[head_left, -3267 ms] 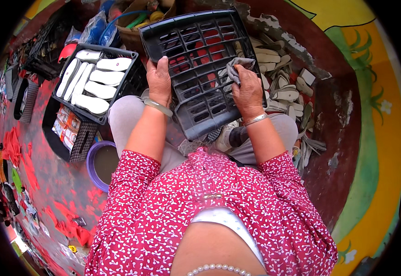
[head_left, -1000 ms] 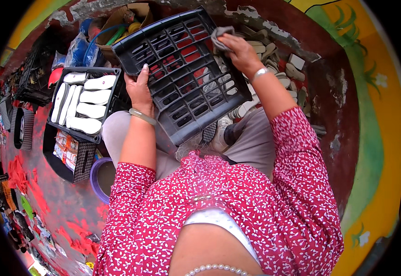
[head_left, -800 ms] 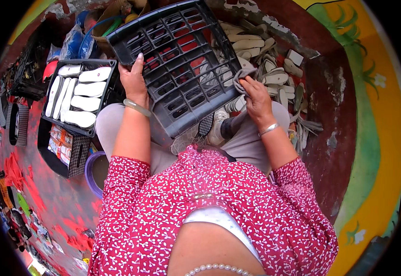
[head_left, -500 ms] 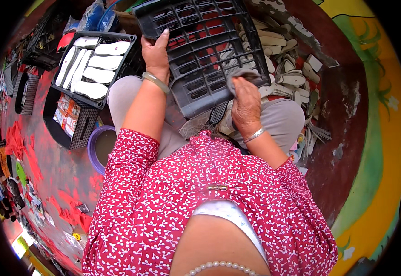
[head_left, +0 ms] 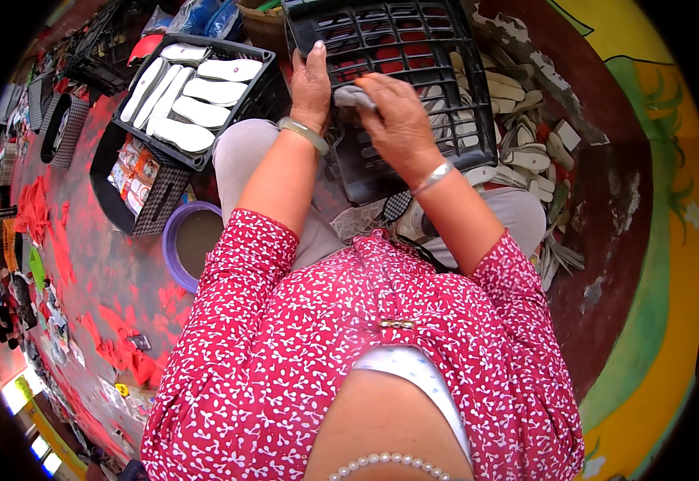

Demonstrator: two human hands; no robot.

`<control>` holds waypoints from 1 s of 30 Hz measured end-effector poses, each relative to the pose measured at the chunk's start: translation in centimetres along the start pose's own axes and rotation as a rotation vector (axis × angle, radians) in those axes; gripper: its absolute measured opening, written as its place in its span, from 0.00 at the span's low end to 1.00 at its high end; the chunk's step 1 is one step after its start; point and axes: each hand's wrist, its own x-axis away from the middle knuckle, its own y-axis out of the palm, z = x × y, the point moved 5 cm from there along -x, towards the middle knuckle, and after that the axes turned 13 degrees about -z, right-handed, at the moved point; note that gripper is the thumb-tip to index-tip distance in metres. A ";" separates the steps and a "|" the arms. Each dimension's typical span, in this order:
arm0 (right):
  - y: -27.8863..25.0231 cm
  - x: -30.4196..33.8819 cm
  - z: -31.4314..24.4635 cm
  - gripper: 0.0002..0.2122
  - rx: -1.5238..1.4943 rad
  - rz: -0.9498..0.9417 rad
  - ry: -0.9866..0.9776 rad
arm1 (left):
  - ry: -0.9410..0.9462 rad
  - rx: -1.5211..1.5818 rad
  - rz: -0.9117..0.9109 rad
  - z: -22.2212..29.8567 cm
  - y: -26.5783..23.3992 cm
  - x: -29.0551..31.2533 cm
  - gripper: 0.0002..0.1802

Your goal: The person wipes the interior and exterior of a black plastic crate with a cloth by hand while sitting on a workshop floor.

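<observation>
While clasping with curled left hand (head_left: 311, 92) the left edge of a black latticed crate (head_left: 369, 186) at far center, pinching gray cloth (head_left: 353, 97) in right hand (head_left: 397, 120), just right of that grip.

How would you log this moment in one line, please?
Left hand: gripping black crate | Right hand: holding grey cloth at crate | Nearby: purple basin

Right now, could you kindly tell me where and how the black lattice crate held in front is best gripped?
Probably by the left rim of the crate, coming from the left with the thumb in front, much as the left hand does: that edge gives a solid strip beside the open grid, and leaves the right hand free for the grey cloth.
</observation>
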 end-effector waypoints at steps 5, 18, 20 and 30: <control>2.6 2.1 -1.0 0.15 -0.016 -0.141 -0.001 | 0.089 -0.213 0.045 0.2 -0.3 -0.1 0.18; 2.7 4.0 -2.1 0.11 0.063 -0.232 -0.047 | 0.090 -0.293 0.061 -0.1 -1.2 -0.7 0.21; 3.1 4.1 -2.6 0.07 0.091 -0.323 -0.090 | 0.092 -0.311 0.066 -0.5 -1.7 -0.8 0.21; 0.1 5.5 -1.3 0.08 -0.083 -0.865 -0.216 | 0.072 -0.211 0.002 -0.6 -1.0 -0.1 0.20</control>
